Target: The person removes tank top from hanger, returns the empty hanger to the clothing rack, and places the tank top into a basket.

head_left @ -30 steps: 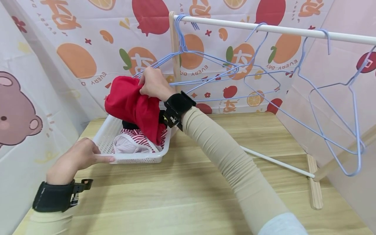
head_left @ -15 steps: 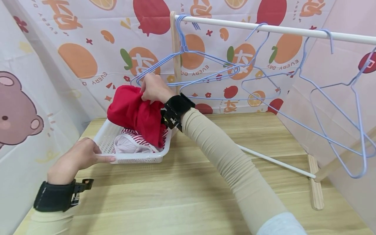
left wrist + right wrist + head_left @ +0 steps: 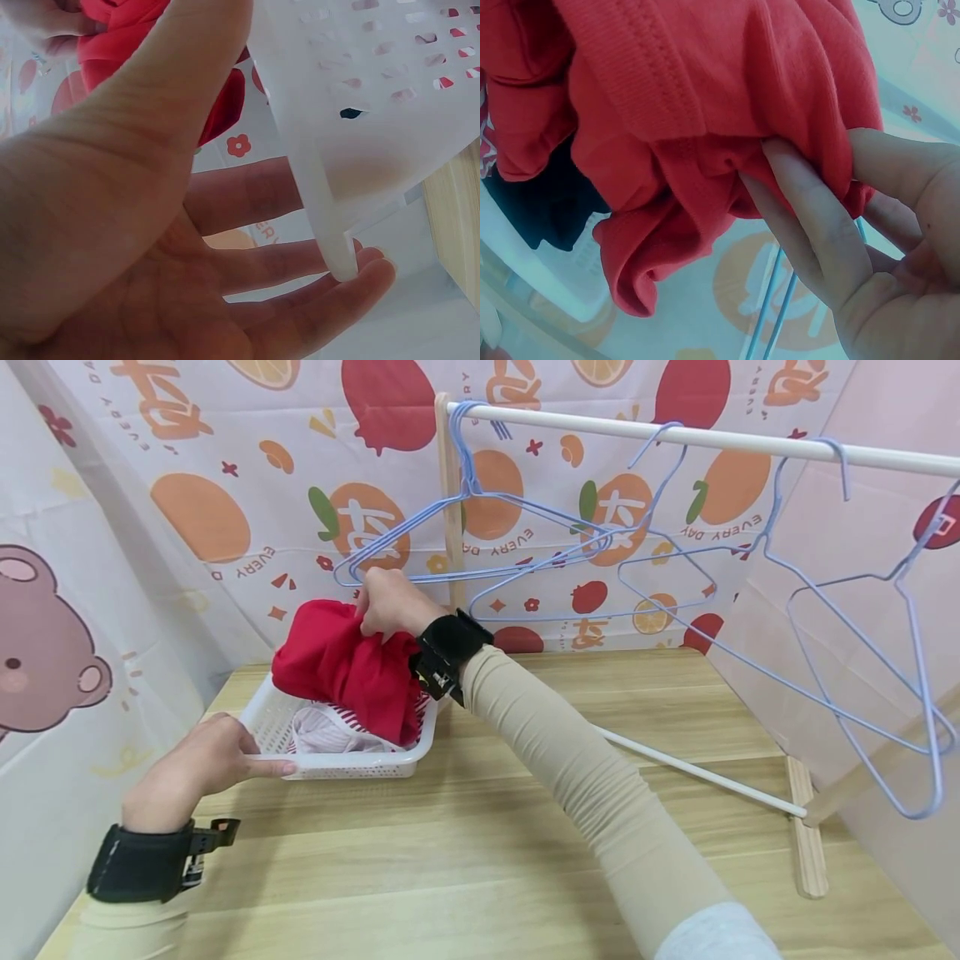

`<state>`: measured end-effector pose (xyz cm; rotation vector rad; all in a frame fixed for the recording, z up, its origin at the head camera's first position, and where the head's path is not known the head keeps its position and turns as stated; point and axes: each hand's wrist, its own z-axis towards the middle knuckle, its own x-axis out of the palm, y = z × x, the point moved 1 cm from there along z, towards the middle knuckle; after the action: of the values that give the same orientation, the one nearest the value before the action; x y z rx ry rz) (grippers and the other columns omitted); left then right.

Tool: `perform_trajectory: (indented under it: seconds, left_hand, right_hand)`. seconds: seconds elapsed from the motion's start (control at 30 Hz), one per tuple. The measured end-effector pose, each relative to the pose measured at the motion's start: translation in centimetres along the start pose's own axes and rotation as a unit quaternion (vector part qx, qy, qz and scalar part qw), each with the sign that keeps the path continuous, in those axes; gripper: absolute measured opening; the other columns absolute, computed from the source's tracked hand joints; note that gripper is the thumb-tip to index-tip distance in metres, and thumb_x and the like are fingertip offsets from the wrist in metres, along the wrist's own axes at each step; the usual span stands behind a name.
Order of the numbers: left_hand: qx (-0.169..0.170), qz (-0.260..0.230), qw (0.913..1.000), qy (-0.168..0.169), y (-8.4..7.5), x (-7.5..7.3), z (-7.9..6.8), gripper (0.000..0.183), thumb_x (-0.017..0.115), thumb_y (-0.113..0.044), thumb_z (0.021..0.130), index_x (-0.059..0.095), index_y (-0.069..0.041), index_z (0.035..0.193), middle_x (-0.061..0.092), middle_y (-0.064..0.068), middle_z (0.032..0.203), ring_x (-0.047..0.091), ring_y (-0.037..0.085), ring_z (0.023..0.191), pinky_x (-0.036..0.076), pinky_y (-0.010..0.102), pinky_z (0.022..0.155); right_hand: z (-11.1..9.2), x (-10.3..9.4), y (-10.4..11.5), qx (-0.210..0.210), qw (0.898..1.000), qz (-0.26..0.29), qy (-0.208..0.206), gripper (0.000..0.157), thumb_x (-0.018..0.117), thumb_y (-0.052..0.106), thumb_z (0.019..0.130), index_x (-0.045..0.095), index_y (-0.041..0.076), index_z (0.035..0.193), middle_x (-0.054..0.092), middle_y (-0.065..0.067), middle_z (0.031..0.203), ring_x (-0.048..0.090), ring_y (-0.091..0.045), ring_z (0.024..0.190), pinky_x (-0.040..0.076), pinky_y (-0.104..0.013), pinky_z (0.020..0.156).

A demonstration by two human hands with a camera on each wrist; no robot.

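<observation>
A red knitted garment (image 3: pixel 337 660) lies bunched over the back of a white plastic basket (image 3: pixel 352 766). My right hand (image 3: pixel 393 602) pinches its upper edge between thumb and fingers, as the right wrist view shows, and a loose flap hangs below the fingers. At the basket's near left corner my left hand (image 3: pixel 206 760) grips the rim, thumb on the near side, fingers reaching beneath it in the left wrist view. Under the red garment show a red-and-white striped cloth with a pale piece (image 3: pixel 326 731), and black fabric (image 3: pixel 544 195) in the right wrist view.
Several blue wire hangers (image 3: pixel 468 502) hang from a white rail (image 3: pixel 600 423) on a wooden-ended stand, some close behind my right hand. A lower white bar (image 3: pixel 697 772) runs to the stand's right foot (image 3: pixel 808 852). A fruit-printed curtain (image 3: pixel 247 452) backs the wooden table (image 3: pixel 450 860).
My right hand has lowered with the red garment, which sinks nearer the basket and covers the black fabric in the head view. The left hand keeps its place on the rim.
</observation>
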<state>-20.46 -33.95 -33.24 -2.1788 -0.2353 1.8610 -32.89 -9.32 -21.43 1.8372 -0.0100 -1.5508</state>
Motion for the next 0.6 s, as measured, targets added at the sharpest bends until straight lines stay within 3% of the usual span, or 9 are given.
perform_trajectory:
  seconds: [0.3,0.6]
  left_hand:
    - [-0.002,0.002,1.0000,-0.001,-0.07,-0.04,-0.02,0.059,0.089,-0.050,0.074,0.076,0.007,0.083,0.053,0.008,0.072,0.045,0.023,0.073,0.035,0.034,0.058]
    - [0.000,0.005,1.0000,0.000,-0.14,-0.11,-0.08,0.060,0.089,-0.049,0.075,0.077,0.008,0.086,0.058,0.013,0.077,0.046,0.026,0.076,0.037,0.034,0.059]
  right_hand:
    - [0.27,0.41,-0.15,0.017,1.000,0.006,0.003,0.025,0.072,0.008,0.095,0.077,0.010,0.119,0.069,-0.004,0.121,0.068,-0.013,0.083,0.057,-0.017,0.066]
    - [0.80,1.00,-0.43,0.005,1.000,-0.004,0.013,0.021,0.072,0.006,0.094,0.078,0.007,0.115,0.068,-0.003,0.116,0.069,-0.012,0.076,0.056,-0.017,0.065]
